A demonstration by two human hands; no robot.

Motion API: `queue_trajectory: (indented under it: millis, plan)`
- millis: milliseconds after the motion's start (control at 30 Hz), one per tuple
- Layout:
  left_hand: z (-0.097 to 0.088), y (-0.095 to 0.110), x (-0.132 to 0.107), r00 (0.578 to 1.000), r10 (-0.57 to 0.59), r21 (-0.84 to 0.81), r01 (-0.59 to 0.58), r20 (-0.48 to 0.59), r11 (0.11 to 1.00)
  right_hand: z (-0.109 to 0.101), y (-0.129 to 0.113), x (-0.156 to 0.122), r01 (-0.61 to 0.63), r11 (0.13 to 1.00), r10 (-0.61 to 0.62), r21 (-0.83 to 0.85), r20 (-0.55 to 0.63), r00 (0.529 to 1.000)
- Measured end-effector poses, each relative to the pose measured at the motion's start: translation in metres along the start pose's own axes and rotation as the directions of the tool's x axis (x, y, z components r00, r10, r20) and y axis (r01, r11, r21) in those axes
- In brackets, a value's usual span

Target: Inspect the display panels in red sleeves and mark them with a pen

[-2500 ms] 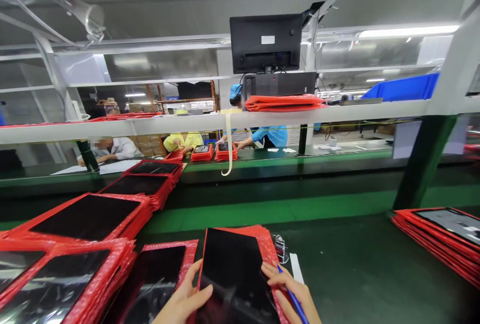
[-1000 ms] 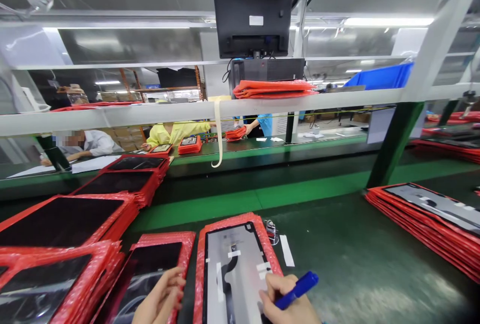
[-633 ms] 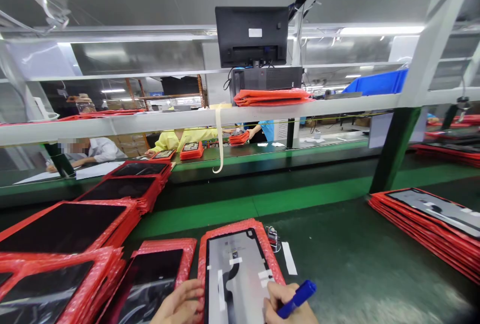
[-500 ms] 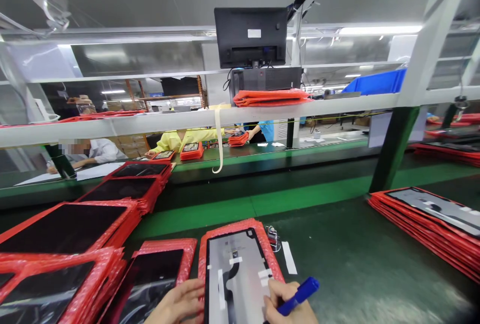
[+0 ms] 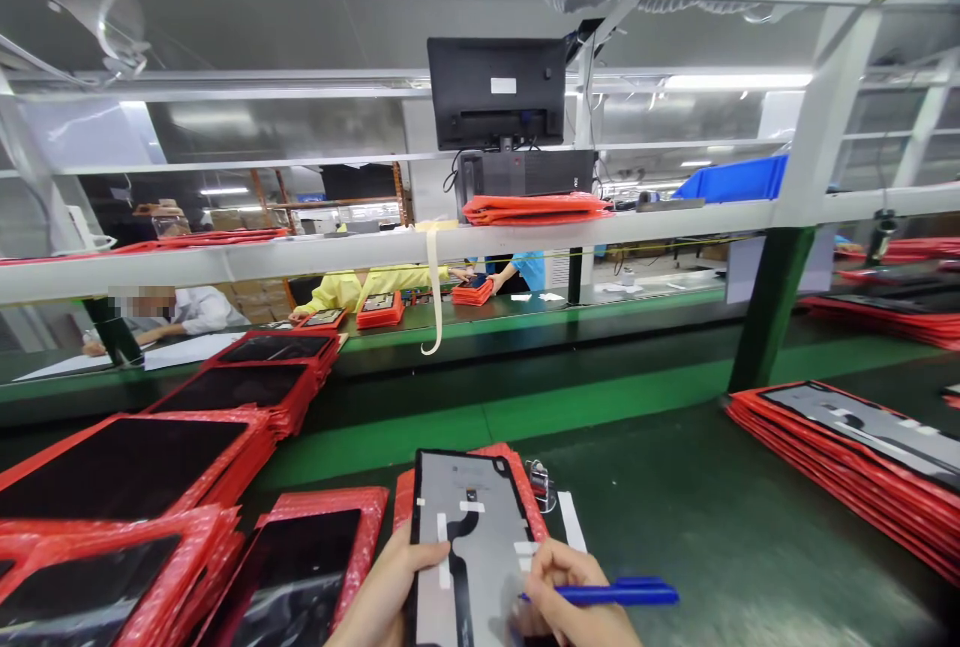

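A flat panel (image 5: 469, 537) with its grey back up, marked by white tape strips and a black cable, is tilted up off a red bubble-wrap sleeve (image 5: 521, 472). My left hand (image 5: 386, 592) grips the panel's left edge, thumb on top. My right hand (image 5: 566, 602) is closed on a blue pen (image 5: 622, 592) that lies level and points right, with the fingers resting on the panel's lower right part.
Stacks of black panels in red sleeves (image 5: 135, 462) fill the left; another stack (image 5: 855, 447) lies right. A small clip (image 5: 538, 479) and white strip (image 5: 574, 522) sit by the panel. Beyond the green conveyor (image 5: 525, 407), other people work. Overhead, a monitor (image 5: 496, 92) stands on a shelf.
The panel was dark side up; it now shows its grey back and has been lifted off the red sleeve. The pen has swung from slanted to level.
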State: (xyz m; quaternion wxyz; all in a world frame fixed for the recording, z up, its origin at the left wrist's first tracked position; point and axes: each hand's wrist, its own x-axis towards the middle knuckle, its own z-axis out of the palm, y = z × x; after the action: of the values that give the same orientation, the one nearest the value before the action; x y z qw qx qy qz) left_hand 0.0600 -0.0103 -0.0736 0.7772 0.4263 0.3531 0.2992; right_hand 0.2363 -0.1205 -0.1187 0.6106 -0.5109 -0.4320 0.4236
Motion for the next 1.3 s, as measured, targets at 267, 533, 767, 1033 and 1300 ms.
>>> queue_trajectory:
  millis: [267,533,767,1033,1300]
  plan:
    - [0.004,0.041,-0.016,0.956,0.272,0.015,-0.272,-0.115,0.962,-0.028,-0.072,0.004,0.201,0.977,-0.178,0.067,-0.25,0.952]
    - [0.03,0.071,-0.035,0.872,0.461,-0.023,-0.471,-0.164,0.882,-0.008,-0.104,0.02,0.101,0.977,-0.08,0.187,-0.117,0.99]
    - [0.028,0.076,-0.039,0.861,0.431,-0.108,-0.472,-0.272,0.875,0.018,-0.113,0.014,0.055,0.906,-0.034,0.419,-0.056,0.998]
    - [0.019,0.08,-0.036,0.828,0.47,-0.007,-0.496,-0.307,0.869,0.023,-0.113,0.008,0.03,0.885,-0.047,0.464,0.024,0.999]
    - [0.022,0.082,-0.041,0.846,0.441,0.014,-0.458,-0.298,0.889,0.026,-0.113,0.005,0.01,0.916,-0.032,0.401,0.047,0.998]
